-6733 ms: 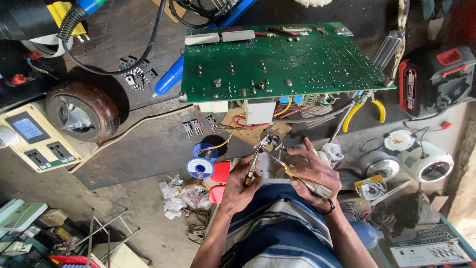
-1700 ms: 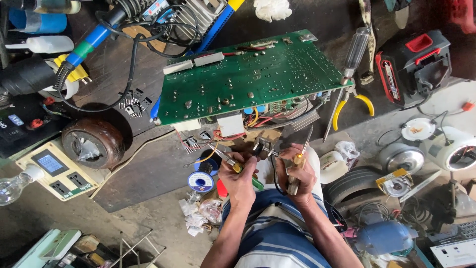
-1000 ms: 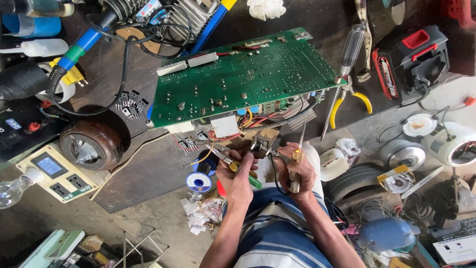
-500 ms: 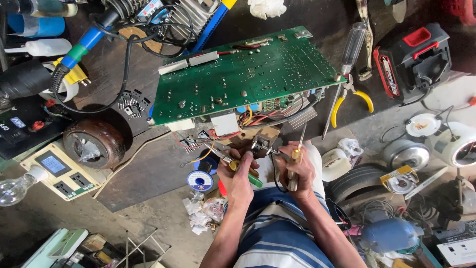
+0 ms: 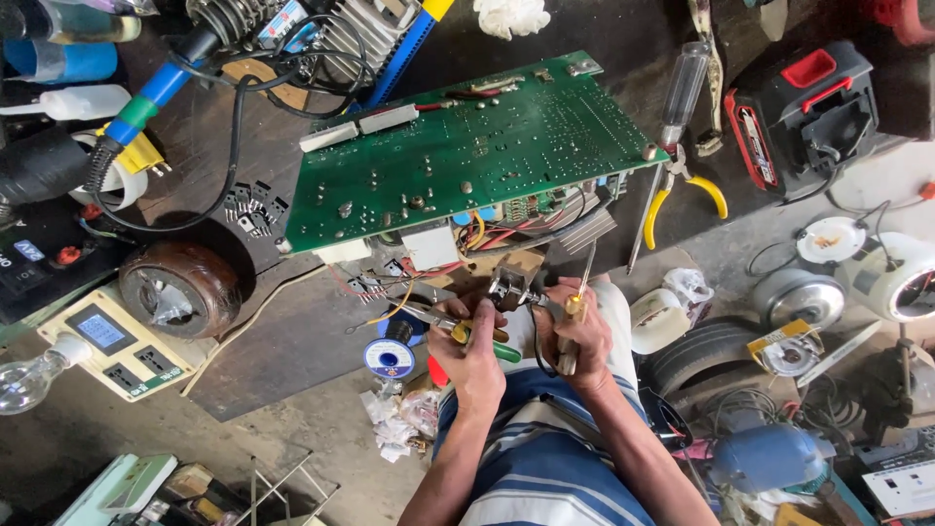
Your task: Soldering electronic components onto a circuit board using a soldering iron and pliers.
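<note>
Two hands in the middle of the frame are busy: the left hand [image 5: 475, 353] grips pliers [image 5: 443, 321] and the right hand [image 5: 577, 336] grips a thin tool [image 5: 581, 282], working on a small metal part [image 5: 508, 286] below the green board [image 5: 467, 156].

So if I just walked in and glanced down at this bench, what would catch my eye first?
Probably the big green circuit board, tilted across the middle of the cluttered bench. Just below it, the left hand grips pliers with yellow-green handles and the right hand a thin tool, both at a small metal part. A red-and-black battery pack sits at upper right.
</note>
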